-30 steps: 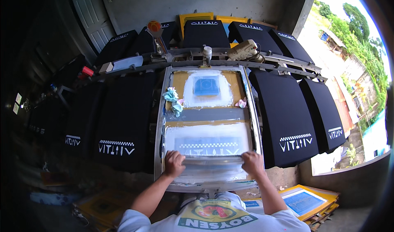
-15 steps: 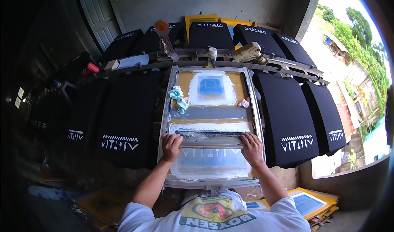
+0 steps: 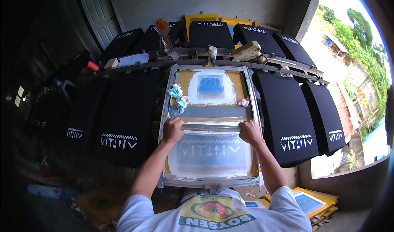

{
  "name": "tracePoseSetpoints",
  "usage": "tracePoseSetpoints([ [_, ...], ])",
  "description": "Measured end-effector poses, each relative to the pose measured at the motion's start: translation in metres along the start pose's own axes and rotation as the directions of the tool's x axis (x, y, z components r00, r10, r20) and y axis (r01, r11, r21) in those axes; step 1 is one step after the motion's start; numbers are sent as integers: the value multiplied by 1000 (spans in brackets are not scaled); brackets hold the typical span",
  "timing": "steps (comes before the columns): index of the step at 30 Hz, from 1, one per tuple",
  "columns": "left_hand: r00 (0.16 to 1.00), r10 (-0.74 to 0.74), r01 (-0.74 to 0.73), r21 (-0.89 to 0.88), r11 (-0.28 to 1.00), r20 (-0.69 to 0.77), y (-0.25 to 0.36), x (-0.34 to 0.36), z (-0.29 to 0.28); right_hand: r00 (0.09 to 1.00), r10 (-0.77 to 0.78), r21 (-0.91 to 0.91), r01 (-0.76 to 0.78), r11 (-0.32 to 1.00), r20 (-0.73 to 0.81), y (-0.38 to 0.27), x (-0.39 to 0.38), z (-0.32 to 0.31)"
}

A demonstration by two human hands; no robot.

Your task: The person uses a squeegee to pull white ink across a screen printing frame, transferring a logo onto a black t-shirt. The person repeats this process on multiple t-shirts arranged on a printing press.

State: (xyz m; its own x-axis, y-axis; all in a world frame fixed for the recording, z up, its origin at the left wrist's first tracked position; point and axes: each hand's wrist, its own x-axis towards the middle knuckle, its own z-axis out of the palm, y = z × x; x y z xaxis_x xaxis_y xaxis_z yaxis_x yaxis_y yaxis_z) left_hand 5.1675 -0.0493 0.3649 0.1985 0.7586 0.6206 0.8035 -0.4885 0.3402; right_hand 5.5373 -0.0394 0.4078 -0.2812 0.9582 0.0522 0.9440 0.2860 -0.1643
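Note:
A long squeegee (image 3: 211,127) lies crosswise over a framed printing screen (image 3: 180,174) in front of me. My left hand (image 3: 173,129) is closed round its left end, and my right hand (image 3: 250,132) grips its right end. Below the squeegee, the screen's blue mesh area (image 3: 211,160) shows a checkered strip above white tool-like shapes, ringed with white ink. Farther up the same screen is a smaller blue stencil (image 3: 211,85) bordered in white. Crumpled pale blue cloth or paper (image 3: 177,98) rests on the left frame side, and a pink crumpled piece (image 3: 244,102) on the right.
Black printed shirts on boards flank the screen, one at left (image 3: 123,117) and one at right (image 3: 285,117). Behind it, a metal rail (image 3: 197,62) carries a white bottle (image 3: 212,53) and a heat gun (image 3: 248,51). Yellow-framed screens (image 3: 316,203) are stacked low at right.
Both hands have moved the squeegee away from me, up the screen. Its blade edge is now hidden under the bar, and the checkered strip of the design shows.

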Motion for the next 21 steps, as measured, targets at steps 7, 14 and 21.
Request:
tracePoseSetpoints([
  [7,992,-49,61,94,994,-118,8,-50,-9,953,-290,24,293,956,-89,0,17,34],
  [14,1000,-10,9,29,1000,3,36,-60,0,970,-228,97,236,967,-79,27,-1,34],
  [21,1000,15,-15,-4,1000,18,6,-20,16,977,-52,95,73,993,-205,13,-30,46],
])
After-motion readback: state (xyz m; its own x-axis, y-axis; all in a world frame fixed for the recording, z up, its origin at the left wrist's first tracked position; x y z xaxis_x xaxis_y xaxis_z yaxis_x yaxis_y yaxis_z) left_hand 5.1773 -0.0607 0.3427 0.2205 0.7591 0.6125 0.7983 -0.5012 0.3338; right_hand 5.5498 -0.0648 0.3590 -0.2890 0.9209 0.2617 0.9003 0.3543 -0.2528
